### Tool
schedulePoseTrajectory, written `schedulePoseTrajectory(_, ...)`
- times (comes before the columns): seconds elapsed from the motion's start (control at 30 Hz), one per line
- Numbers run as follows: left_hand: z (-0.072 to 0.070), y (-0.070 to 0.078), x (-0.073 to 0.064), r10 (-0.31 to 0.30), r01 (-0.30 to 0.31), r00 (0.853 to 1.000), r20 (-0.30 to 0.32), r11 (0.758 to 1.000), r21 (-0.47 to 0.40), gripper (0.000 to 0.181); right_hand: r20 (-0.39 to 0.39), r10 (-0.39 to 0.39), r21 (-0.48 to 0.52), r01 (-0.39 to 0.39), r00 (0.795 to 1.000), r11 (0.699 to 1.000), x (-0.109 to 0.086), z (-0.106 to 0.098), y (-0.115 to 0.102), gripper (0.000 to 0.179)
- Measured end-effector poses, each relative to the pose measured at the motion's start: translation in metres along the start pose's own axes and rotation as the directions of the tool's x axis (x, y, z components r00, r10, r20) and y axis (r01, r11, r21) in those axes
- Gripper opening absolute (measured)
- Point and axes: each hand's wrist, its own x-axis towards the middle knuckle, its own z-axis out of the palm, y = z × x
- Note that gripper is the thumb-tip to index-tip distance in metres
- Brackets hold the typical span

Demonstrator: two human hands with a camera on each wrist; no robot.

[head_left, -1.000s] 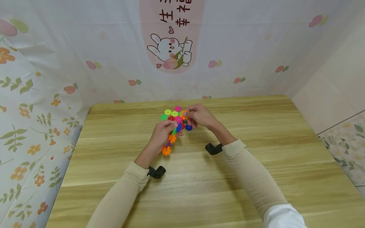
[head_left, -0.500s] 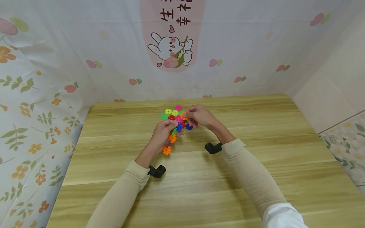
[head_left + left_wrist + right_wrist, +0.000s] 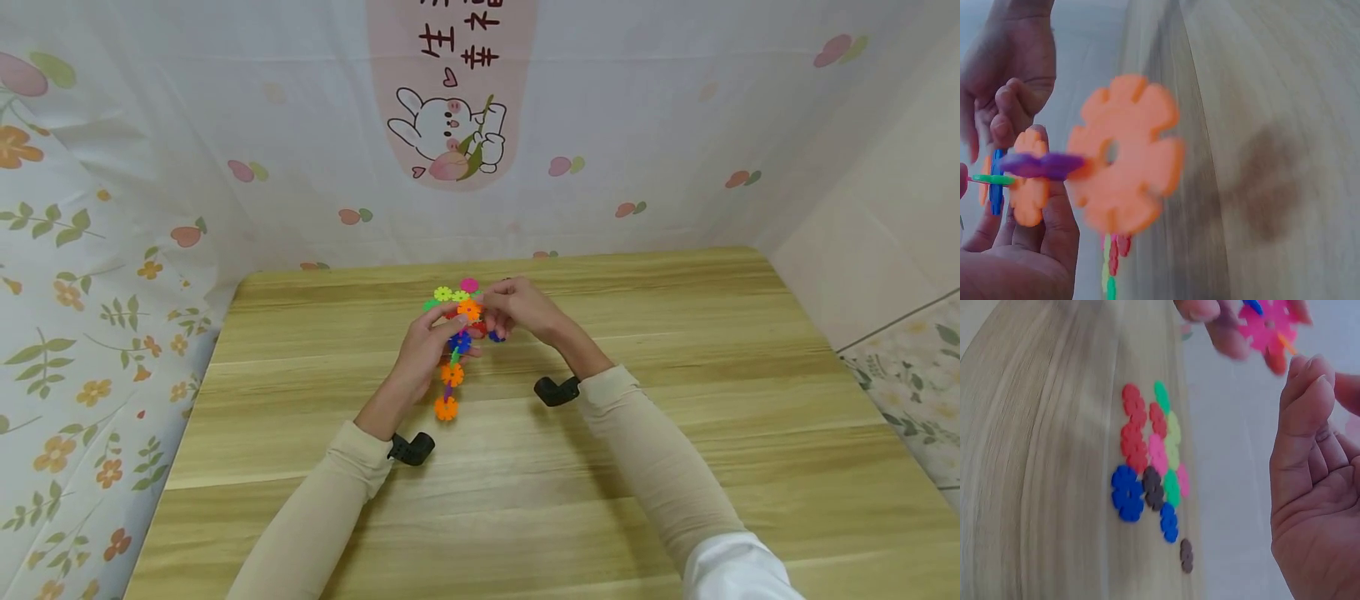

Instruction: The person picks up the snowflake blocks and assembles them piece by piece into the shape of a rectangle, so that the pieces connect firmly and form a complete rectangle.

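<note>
A chain of slotted plastic flower discs hangs from my left hand (image 3: 422,354), which grips its upper part. At the top sits an orange disc (image 3: 468,310), with a pink disc (image 3: 1266,328) slotted to it. Below come a blue disc (image 3: 460,342), a green disc (image 3: 991,179), another orange disc (image 3: 452,374), a purple disc (image 3: 1041,165) and the lowest orange disc (image 3: 446,408). My right hand (image 3: 528,310) has thumb and forefinger together at the top orange disc's edge, seemingly pinching it; their tips hide the contact.
Loose discs lie flat behind the hands on the wooden table (image 3: 675,350): a blue disc (image 3: 1127,494), a red disc (image 3: 1134,449), a dark brown disc (image 3: 1154,487), a yellow disc (image 3: 442,293) and several more. A patterned white cloth (image 3: 315,150) hangs beyond the table's back edge.
The chain has swung more upright, its lower end moving slightly towards me. The top orange disc has shifted left and now faces up, and the right fingertips have slid from its middle to its edge.
</note>
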Motion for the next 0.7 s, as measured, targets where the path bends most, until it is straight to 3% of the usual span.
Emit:
schedulePoseTrajectory(0.13,-0.004,-0.001,-0.002,-0.014,0.014,1.000,-0.027,1.000,-0.008,0.039,-0.034,0.028,0.038,-0.027,0.999,0.999,0.001,-0.009,0.010,0.035)
schedulePoseTrajectory(0.37,-0.010,-0.001,-0.003,-0.016,0.013,0.998,-0.053,0.998,-0.057,0.031,-0.072,0.085,0.013,-0.084,0.994,0.996,0.000,-0.016,0.030,0.032)
schedulePoseTrajectory(0.7,-0.014,-0.003,-0.007,0.023,-0.032,0.997,-0.071,0.991,-0.131,0.015,-0.117,0.185,-0.044,-0.191,0.976,0.981,0.003,-0.013,0.058,0.026)
